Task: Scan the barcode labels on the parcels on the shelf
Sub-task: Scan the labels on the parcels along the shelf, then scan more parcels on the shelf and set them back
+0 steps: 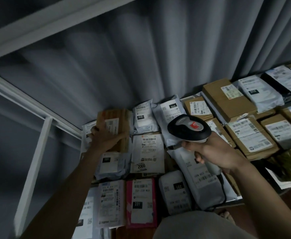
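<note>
White parcel [147, 153]: "2005" (pink parcel [140, 202]: "231").

Single head-worn view, looking forward and steeply down, close over the parcel shelf [282, 188]

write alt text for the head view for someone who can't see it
A person's right hand grips a handheld barcode scanner over rows of labelled parcels on a shelf, while the left hand rests on a brown cardboard box at the back left. A grey curtain hangs behind.

Glossy plastic scanner [189, 129]; matt cardboard box [227, 98]; mailers [260, 91] probably plastic.
</note>
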